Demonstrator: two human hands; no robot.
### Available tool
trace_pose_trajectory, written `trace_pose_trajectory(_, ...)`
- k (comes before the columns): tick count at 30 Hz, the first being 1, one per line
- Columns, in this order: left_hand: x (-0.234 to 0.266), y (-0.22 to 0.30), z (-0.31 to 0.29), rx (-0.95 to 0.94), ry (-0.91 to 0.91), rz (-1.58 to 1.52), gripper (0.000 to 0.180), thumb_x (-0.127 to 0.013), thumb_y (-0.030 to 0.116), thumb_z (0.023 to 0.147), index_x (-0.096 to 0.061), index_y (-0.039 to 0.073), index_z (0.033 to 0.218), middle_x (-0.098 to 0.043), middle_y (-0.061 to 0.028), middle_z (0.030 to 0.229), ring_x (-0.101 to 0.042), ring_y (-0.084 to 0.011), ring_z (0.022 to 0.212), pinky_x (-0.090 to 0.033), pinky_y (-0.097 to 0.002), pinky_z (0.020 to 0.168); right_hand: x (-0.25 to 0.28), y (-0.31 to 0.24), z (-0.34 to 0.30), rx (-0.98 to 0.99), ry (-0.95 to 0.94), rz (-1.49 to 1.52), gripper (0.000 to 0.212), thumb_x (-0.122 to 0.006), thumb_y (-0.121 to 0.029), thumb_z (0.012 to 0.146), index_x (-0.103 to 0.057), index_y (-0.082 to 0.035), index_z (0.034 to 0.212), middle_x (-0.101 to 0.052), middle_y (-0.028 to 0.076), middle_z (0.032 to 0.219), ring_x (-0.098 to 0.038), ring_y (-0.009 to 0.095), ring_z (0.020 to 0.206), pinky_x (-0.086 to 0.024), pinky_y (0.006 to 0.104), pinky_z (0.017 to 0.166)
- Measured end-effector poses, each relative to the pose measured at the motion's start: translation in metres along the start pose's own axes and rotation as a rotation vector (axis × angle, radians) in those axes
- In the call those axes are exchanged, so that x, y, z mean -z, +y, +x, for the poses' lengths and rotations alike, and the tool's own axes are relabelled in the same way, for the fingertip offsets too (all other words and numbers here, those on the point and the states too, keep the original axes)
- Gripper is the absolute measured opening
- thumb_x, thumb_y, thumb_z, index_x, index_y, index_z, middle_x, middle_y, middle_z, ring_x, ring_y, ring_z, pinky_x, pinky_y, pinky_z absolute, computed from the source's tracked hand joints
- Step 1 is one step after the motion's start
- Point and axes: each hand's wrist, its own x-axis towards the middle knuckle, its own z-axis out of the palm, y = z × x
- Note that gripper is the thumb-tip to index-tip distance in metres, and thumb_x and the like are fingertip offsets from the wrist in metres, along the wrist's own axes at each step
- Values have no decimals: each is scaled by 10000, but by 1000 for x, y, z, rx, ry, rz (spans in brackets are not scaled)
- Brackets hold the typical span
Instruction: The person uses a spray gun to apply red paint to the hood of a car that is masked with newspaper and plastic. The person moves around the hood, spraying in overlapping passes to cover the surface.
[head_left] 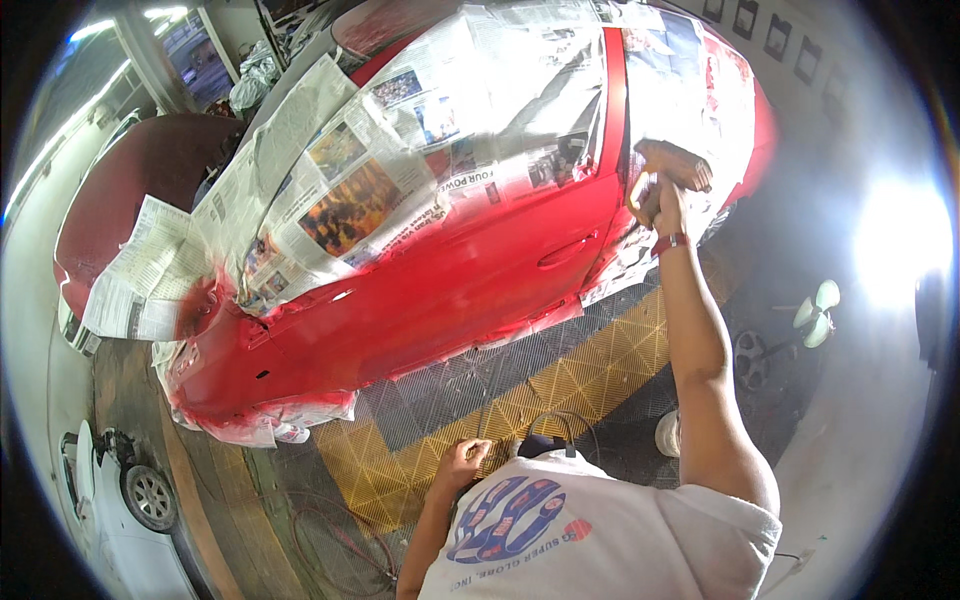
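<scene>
Saw nearest the camera a white shirt point(610, 530), its right sleeve leading to an arm stretched out toward the papered right end of the red car point(430, 310). Found there, in front of newspaper point(660, 90), a brown gun point(678, 163), of the spraying kind by its outline. Saw the right grip point(670, 208) wrapped round its lower part. Could not make out a trigger, or the gap to the car. Saw the left grip point(465, 462) partly curled beside the shirt, over the yellow and grey mat point(600, 360); could not tell whether to call it empty or pinching something. Judged the gun stiff and moderately heavy, loaded toward the bulk above the knuckles, hence tiring at arm's length. Reckoned the handle the best hold, below that bulk; expected slipping with any wet film on it, and feared most for the tip under a knock.
</scene>
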Motion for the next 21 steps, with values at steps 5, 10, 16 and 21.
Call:
trace_pose_trajectory(5,23,48,10,-68,59,-59,359,-650,389,1048,-765,87,1205,-762,-137,1120,-736,-283,1032,-559,-388,902,-78,-55,34,32,-211,143,283,-654,-313,1031,-558,-54,1090,-587,88,887,-606,226,698,-557,365,582)
trace_pose_trajectory(10,46,107,23,-220,88,-63,372,-629,408,1059,-765,96,1209,-745,-123,1127,-723,-284,1023,-549,-391,922,-136,-119,71,136,-364,164,238,-643,-243,1038,-550,-46,1132,-601,112,882,-613,250,697,-592,407,647)
trace_pose_trajectory(16,45,121,30,-231,113,-73,332,-655,339,1054,-762,70,1217,-749,-98,1106,-701,-213,1033,-529,-364,954,-123,-129,94,211,-405,340,228,-675,-251,1012,-620,-29,1007,-638,114,795,-662,274,699,-593,426,672)
trace_pose_trajectory(21,28,64,30,-135,82,-57,338,-655,345,1057,-763,66,1214,-757,-81,1096,-699,-193,1021,-536,-351,925,-50,-72,68,91,-331,121,219,-654,-263,1019,-619,-50,981,-635,71,778,-645,214,681,-564,366,615)
